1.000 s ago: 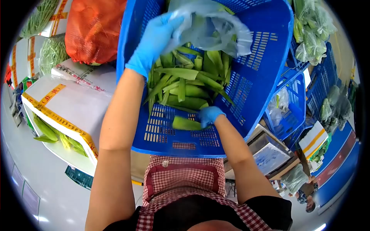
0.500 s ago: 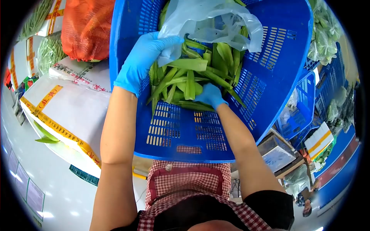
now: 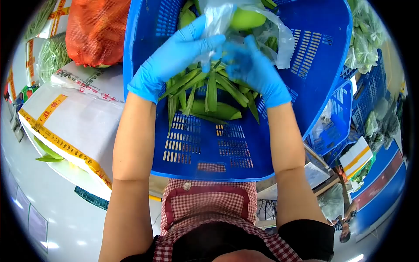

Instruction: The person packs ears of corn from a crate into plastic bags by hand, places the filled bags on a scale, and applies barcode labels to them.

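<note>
One blue crate (image 3: 262, 168): centre to top; loose green stock inside, outside the bag.
White box (image 3: 89, 131): left of frame.
Red mesh sack (image 3: 98, 30): upper left.
Plastic bag (image 3: 286, 46): top centre, partly hiding crate contents.
Left hand (image 3: 174, 59): fingers closed on bag.
Right hand (image 3: 259, 74): below bag; fingers blurred, grip cannot be told.
Green ears: one (image 3: 246, 20) at bag, another (image 3: 222, 110) mid-frame.
Loose leaves (image 3: 211, 92): mid-frame, partly covering lower ear.
</note>
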{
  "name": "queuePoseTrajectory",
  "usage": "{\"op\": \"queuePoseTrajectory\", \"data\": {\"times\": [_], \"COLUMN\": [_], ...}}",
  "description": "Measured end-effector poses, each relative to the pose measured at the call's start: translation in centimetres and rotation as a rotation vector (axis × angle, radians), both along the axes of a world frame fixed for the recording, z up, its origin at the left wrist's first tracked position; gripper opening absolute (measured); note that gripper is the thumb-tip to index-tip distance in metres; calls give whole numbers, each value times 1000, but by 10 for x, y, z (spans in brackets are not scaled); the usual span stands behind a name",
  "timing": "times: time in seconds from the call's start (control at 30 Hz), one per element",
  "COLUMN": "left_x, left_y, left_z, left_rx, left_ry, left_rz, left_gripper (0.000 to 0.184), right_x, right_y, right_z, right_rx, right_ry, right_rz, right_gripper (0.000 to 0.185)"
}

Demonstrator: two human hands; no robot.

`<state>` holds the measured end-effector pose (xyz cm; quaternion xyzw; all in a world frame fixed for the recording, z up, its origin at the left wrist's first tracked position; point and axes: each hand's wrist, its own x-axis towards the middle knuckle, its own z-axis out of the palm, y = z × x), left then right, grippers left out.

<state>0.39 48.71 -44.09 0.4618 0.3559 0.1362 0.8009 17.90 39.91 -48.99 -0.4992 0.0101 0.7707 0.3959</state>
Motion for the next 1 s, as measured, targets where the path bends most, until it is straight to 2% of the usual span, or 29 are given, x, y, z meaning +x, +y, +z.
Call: {"op": "queuePoseTrajectory", "data": {"times": [0.03, 0.07, 0.1, 0.13, 0.17, 0.23, 0.3, 0.37, 0.43, 0.5, 0.57, 0.63, 0.7, 0.77, 0.83, 0.97, 1.0], "left_x": [0, 0, 1, 2, 3, 5, 4, 0, -10, -11, -14, -13, -12, -7, -1, 10, 16], "left_y": [3, 3, 3, 4, 4, 4, 1, 3, 5, 7, 9, 8, 7, 3, 0, -7, -11], "left_z": [-1, -7, -15, -19, -19, -21, -21, -23, -23, -19, -17, -17, -13, -12, -12, 4, 10], "left_rx": [21, 16, 18, 22, 37, 66, -7, -43, -56, -56, -31, 11, 36, 35, -37, -19, -47], "left_ry": [7, 7, 5, 2, 48, 139, 105, 85, 84, 209, 251, 219, 171, 139, 48, -78, -90], "left_rz": [19, 28, 37, 45, 62, 94, 205, 244, 208, 184, 190, 218, 240, 296, 329, 166, 144], "left_gripper": [38, 37, 37, 36, 36, 34, 31, 26, 21, 18, 17, 17, 19, 21, 23, 31, 33], "right_x": [0, -8, -22, -32, -46, -73, -86, -88, -84, -68, -43, 2, 34, 59, 59, 35, 21], "right_y": [-18, -27, -50, -100, -124, -173, -206, -198, -193, -167, -188, -157, -148, -132, -93, 0, 13], "right_z": [-12, -6, -28, -84, -103, -146, -160, -174, -168, -122, -114, -55, -6, 24, 49, 33, 22], "right_rx": [134, 13, -52, 62, 318, 127, 358, 260, 193, 180, 42, -288, -331, -277, -295, -146, -43], "right_ry": [134, 52, -150, -358, -829, -826, -1175, -1150, -1090, -1018, -947, -470, -217, -69, 38, 113, 54], "right_rz": [300, 566, 753, 838, 1300, 1431, 1313, 1477, 1580, 1629, 1362, 1218, 816, 492, 20, -331, -305], "right_gripper": [49, 46, 41, 34, 30, 50, 54, 59, 65, 70, 68, 62, 50, 45, 45, 45, 45]}}
